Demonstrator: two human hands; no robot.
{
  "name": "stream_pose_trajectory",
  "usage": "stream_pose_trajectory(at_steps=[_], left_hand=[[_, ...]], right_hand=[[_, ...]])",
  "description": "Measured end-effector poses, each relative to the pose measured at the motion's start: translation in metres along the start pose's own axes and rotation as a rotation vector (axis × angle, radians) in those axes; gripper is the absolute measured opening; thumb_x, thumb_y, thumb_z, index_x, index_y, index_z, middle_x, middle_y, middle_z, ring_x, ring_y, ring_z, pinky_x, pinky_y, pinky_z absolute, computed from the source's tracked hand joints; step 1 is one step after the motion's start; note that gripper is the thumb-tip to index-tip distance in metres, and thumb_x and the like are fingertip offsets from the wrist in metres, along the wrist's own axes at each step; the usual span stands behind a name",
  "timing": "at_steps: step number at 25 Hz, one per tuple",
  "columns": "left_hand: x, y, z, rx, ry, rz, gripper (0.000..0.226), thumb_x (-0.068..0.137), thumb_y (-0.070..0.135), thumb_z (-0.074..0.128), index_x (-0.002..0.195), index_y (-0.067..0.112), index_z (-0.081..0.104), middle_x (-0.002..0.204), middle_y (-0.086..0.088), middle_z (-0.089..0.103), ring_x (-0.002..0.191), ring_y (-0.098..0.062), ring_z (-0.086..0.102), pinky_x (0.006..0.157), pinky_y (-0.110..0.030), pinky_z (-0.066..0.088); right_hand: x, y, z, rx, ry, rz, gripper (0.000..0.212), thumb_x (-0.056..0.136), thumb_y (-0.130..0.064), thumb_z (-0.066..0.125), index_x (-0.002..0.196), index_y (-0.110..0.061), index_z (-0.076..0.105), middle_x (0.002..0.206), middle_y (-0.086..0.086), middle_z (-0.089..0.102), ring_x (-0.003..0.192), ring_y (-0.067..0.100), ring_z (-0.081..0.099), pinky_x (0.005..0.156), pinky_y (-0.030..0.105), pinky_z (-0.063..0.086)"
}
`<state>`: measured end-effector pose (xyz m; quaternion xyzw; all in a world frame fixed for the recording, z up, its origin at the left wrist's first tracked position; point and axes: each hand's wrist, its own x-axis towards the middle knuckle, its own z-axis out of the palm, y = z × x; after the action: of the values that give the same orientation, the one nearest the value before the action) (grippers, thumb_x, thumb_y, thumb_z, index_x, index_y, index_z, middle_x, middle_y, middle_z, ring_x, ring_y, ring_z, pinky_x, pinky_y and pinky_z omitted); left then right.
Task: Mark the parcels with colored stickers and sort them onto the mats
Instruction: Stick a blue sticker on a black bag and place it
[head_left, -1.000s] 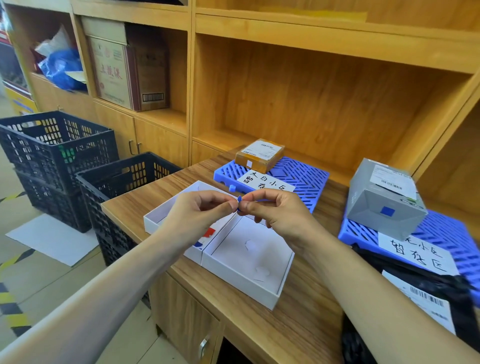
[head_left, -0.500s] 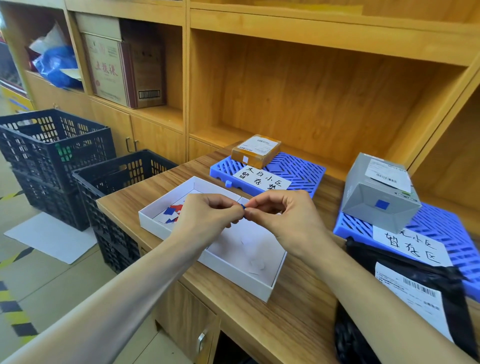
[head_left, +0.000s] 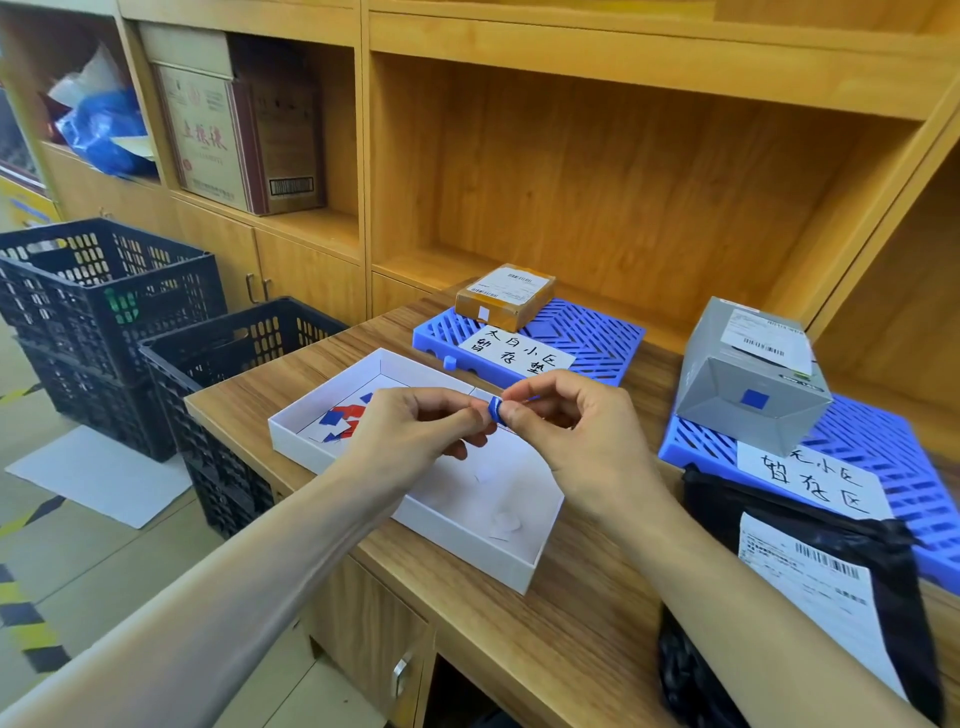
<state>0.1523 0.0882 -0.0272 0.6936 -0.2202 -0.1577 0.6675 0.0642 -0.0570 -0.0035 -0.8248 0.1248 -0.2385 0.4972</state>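
Two black crates (head_left: 171, 374) beside the desk; cartons (head_left: 236, 130) shelved.

Desk (head_left: 519, 649): wood-grain top, smooth with a slight sheen; shelving (head_left: 597, 171): matching light wood, matt. Mats (head_left: 587, 332): blue slotted plastic with matt paper labels; crates (head_left: 98, 291): black perforated plastic; tray (head_left: 457, 535): white matt card. Parcels: brown cardboard box (head_left: 504, 296), grey smooth carton (head_left: 748, 384), glossy crinkled black poly bag (head_left: 893, 561), each with a paper label.
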Motion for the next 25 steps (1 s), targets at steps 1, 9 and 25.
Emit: stream_pose_trajectory(at_steps=[1, 9, 25], left_hand=[[0.000, 0.000, 0.000, 0.017, 0.000, 0.006, 0.012, 0.089, 0.013, 0.070, 0.085, 0.016, 0.081, 0.081, -0.007, 0.077, 0.074, -0.013, 0.068, 0.070, -0.029, 0.054], [-0.002, 0.002, 0.004, 0.159, 0.010, 0.084, 0.011, 0.088, 0.016, 0.072, 0.084, 0.022, 0.080, 0.075, 0.004, 0.077, 0.071, -0.008, 0.068, 0.065, -0.020, 0.056], [0.003, -0.002, 0.010, 0.645, 0.113, 0.198, 0.006, 0.084, 0.017, 0.074, 0.083, 0.021, 0.078, 0.078, 0.011, 0.073, 0.070, -0.004, 0.066, 0.059, -0.004, 0.046]], right_hand=[[-0.001, 0.000, -0.001, -0.081, 0.028, -0.033, 0.006, 0.085, -0.023, 0.077, 0.086, -0.028, 0.073, 0.075, -0.012, 0.072, 0.072, 0.003, 0.064, 0.061, 0.010, 0.047], [-0.016, 0.003, -0.003, -0.343, 0.023, -0.179, 0.005, 0.088, -0.030, 0.073, 0.092, -0.030, 0.069, 0.078, -0.024, 0.067, 0.086, -0.003, 0.063, 0.072, 0.011, 0.050], [-0.009, 0.017, -0.018, -0.349, 0.069, 0.027, 0.007, 0.084, -0.025, 0.072, 0.079, -0.026, 0.067, 0.073, -0.012, 0.067, 0.070, 0.000, 0.062, 0.056, 0.011, 0.043]])
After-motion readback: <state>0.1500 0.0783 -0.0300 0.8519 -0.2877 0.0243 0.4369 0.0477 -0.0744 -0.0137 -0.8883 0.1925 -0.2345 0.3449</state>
